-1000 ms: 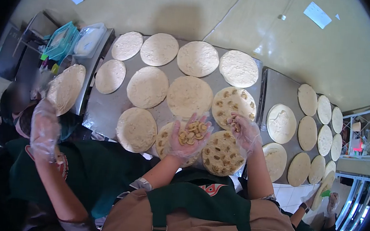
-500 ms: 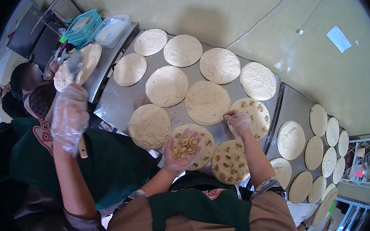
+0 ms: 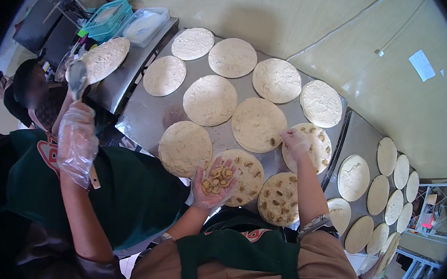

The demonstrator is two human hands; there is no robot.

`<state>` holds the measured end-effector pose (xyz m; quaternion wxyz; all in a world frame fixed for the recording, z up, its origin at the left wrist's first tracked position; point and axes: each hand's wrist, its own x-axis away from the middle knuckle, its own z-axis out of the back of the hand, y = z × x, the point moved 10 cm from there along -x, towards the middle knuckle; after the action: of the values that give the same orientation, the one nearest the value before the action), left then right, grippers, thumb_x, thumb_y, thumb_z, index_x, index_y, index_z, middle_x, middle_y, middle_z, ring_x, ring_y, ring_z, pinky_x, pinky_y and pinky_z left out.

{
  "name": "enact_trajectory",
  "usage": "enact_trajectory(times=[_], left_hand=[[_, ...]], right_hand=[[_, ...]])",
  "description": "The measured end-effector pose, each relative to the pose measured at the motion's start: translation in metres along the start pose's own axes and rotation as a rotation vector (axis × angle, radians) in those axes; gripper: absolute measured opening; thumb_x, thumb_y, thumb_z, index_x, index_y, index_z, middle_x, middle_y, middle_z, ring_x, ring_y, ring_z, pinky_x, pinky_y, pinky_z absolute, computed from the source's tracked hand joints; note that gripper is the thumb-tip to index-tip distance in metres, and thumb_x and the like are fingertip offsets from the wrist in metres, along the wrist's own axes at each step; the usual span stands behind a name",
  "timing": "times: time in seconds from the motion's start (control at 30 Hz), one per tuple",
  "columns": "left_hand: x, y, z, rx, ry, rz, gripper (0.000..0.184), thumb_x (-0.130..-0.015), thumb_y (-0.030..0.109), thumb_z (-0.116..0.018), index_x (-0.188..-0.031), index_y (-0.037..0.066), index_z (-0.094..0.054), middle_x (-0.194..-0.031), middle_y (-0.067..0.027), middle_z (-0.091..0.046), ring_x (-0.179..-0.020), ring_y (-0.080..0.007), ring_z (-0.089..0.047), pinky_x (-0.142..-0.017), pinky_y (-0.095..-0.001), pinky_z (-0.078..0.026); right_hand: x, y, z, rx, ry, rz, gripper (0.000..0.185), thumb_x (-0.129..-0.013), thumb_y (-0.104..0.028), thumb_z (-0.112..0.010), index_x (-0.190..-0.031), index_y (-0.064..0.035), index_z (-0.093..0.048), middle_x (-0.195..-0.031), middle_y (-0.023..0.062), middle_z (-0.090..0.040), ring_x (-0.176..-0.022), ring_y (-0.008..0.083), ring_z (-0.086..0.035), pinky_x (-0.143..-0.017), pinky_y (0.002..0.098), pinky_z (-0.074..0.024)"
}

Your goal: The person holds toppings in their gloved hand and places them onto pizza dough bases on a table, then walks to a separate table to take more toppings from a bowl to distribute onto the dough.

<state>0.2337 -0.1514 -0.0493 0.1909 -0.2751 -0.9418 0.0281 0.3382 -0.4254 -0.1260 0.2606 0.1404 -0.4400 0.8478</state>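
My left hand (image 3: 213, 188), in a clear plastic glove, is palm up and cupped under a heap of sliced mushrooms (image 3: 218, 179). It is over the left edge of a round dough base (image 3: 247, 174) dotted with mushroom slices. My right hand (image 3: 295, 143), also gloved, has its fingertips pinched together between a plain dough base (image 3: 259, 122) and a mushroom-topped base (image 3: 317, 147). Whatever those fingers hold is hidden. A single mushroom slice (image 3: 272, 142) lies on the plain base by the fingertips. Nearest my body sits another topped base (image 3: 276, 199), with mushrooms and crumbly bits.
Several pale dough bases cover the metal table (image 3: 146, 117). More lie on a second table (image 3: 363, 135) to the right. At left, a co-worker's gloved hand (image 3: 78, 138) holds a large spoon (image 3: 77, 75) by a coated base (image 3: 104, 59). A turquoise basket (image 3: 109, 20) stands behind.
My right hand has shifted slightly, and a mushroom slice now shows on the plain base beside it. The co-worker's spoon has come down and left. The whole view has shifted a little.
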Motion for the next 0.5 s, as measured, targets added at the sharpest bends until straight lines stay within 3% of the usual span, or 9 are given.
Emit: enact_trajectory(times=[0.03, 0.1, 0.13, 0.2, 0.33, 0.4, 0.5], left_hand=[[-0.001, -0.001, 0.001, 0.001, 0.003, 0.003, 0.061, -0.078, 0.052, -0.042, -0.127, 0.016, -0.030, -0.133, -0.0092, -0.026, -0.121, -0.0270, -0.028, -0.097, -0.0463, -0.025], [-0.005, -0.004, 0.000, 0.011, -0.016, 0.025, 0.061, -0.078, 0.052, -0.042, -0.126, 0.016, -0.032, -0.133, -0.0092, -0.026, -0.121, -0.0271, -0.027, -0.096, -0.0465, -0.025], [-0.006, -0.005, 0.000, 0.010, -0.016, 0.028, 0.061, -0.078, 0.052, -0.042, -0.126, 0.016, -0.032, -0.133, -0.0092, -0.026, -0.121, -0.0271, -0.027, -0.096, -0.0465, -0.025], [-0.009, -0.008, -0.002, 0.017, -0.016, 0.038, 0.061, -0.078, 0.053, -0.042, -0.126, 0.016, -0.032, -0.133, -0.0091, -0.025, -0.121, -0.0271, -0.027, -0.096, -0.0467, -0.026], [-0.014, -0.009, -0.001, 0.010, -0.017, 0.040, 0.061, -0.078, 0.052, -0.042, -0.126, 0.016, -0.032, -0.134, -0.0090, -0.025, -0.122, -0.0271, -0.027, -0.097, -0.0470, -0.025], [-0.014, -0.009, -0.003, 0.005, -0.041, 0.045, 0.061, -0.079, 0.053, -0.041, -0.126, 0.016, -0.031, -0.134, -0.0092, -0.025, -0.122, -0.0268, -0.027, -0.097, -0.0471, -0.025], [-0.016, -0.009, -0.002, 0.004, -0.034, 0.051, 0.061, -0.079, 0.053, -0.040, -0.126, 0.016, -0.031, -0.134, -0.0088, -0.024, -0.122, -0.0263, -0.026, -0.097, -0.0471, -0.025]], right_hand=[[0.005, 0.001, 0.005, 0.000, 0.001, -0.004, 0.025, -0.070, -0.018, -0.062, -0.087, -0.0017, -0.054, -0.062, 0.0050, -0.054, -0.062, 0.0166, -0.055, -0.054, 0.0268, -0.0433], [0.019, 0.001, -0.005, -0.707, -0.226, -0.098, 0.036, -0.065, -0.011, -0.065, -0.098, -0.0007, -0.053, -0.081, 0.0081, -0.058, -0.077, 0.0144, -0.057, -0.064, 0.0245, -0.0458], [0.022, 0.005, -0.005, -0.708, -0.223, -0.100, 0.036, -0.065, -0.011, -0.065, -0.098, -0.0007, -0.053, -0.081, 0.0081, -0.058, -0.077, 0.0144, -0.057, -0.064, 0.0245, -0.0458], [0.024, -0.008, 0.000, -0.963, -0.224, 0.094, 0.039, -0.064, -0.004, -0.065, -0.100, 0.0010, -0.049, -0.081, 0.0060, -0.056, -0.074, 0.0133, -0.056, -0.061, 0.0215, -0.0461], [-0.004, 0.009, 0.003, -0.690, -0.123, 0.080, 0.034, -0.066, -0.008, -0.066, -0.095, 0.0009, -0.051, -0.080, 0.0068, -0.057, -0.072, 0.0131, -0.056, -0.059, 0.0229, -0.0469], [-0.016, 0.011, 0.011, -0.314, 0.003, 0.091, 0.029, -0.067, -0.009, -0.066, -0.090, 0.0011, -0.054, -0.076, 0.0072, -0.058, -0.072, 0.0131, -0.057, -0.057, 0.0240, -0.0466], [-0.011, -0.005, 0.013, -0.245, 0.002, 0.114, 0.021, -0.066, -0.012, -0.065, -0.082, -0.0018, -0.058, -0.073, 0.0076, -0.060, -0.069, 0.0156, -0.058, -0.059, 0.0268, -0.0464]])
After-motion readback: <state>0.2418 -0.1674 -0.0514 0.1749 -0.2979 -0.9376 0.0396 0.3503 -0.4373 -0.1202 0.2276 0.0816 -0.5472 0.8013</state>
